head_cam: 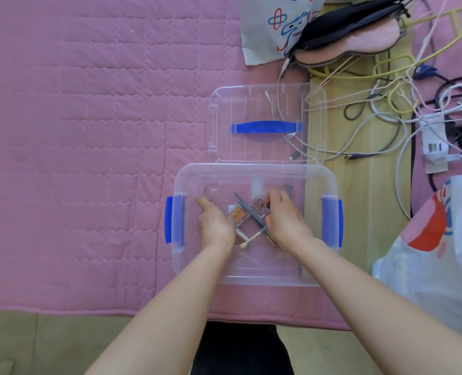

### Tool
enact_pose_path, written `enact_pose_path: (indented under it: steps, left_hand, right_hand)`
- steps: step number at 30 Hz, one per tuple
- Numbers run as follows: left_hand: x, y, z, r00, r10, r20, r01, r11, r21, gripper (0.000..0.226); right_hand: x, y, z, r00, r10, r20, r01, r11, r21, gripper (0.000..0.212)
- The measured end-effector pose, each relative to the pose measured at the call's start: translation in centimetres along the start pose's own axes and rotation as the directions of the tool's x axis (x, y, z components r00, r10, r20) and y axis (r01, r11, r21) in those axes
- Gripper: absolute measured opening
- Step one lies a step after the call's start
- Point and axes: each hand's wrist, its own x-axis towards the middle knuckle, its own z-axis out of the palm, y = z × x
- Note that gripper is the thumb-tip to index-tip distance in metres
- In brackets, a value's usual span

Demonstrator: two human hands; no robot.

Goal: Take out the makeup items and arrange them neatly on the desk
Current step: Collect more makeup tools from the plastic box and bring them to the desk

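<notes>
A clear plastic box (pixel 254 277) with blue side latches stands open on the pink quilt. Inside lie two small clear eyeshadow cases, an orange one (pixel 236 212) and a pinkish one (pixel 259 204), grey tweezers (pixel 247 209) across them, and a small sponge applicator (pixel 250 239). My left hand (pixel 215 221) is in the box left of the cases, index finger stretched towards the far left; whether it holds anything is unclear. My right hand (pixel 285 217) reaches in from the right, its fingers curled by the pinkish case around something dark and hard to make out.
The box's clear lid (pixel 224 104) with a blue handle lies just beyond it. To the right are a tangle of cables (pixel 403 104) and a power strip, a printed plastic bag (pixel 441 247), and a dark and pink pouch (pixel 359 31) at the top. The pink quilt (pixel 75 131) stretches left.
</notes>
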Motion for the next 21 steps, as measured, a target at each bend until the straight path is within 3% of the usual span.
enact_pose_path:
  steps: [6,13,21]
  left_hand:
    - [-0.5,0.2,-1.0,0.986,0.162,-0.028,-0.163,0.986,-0.034,0.036]
    - [0.9,0.4,-0.7,0.991,-0.074,0.110,0.075,0.997,-0.004,0.030]
    - [2.7,0.4,0.3,0.985,-0.104,0.137,0.105,0.994,-0.004,0.035]
  right_hand:
    - [0.2,-0.5,0.2,0.999,0.050,-0.017,-0.050,0.998,-0.024,0.017]
    - [1.4,-0.8,0.6,0.998,0.066,-0.008,-0.066,0.986,-0.150,0.028]
    - [1.9,-0.8,0.5,0.998,0.058,0.025,-0.055,0.993,-0.101,0.032]
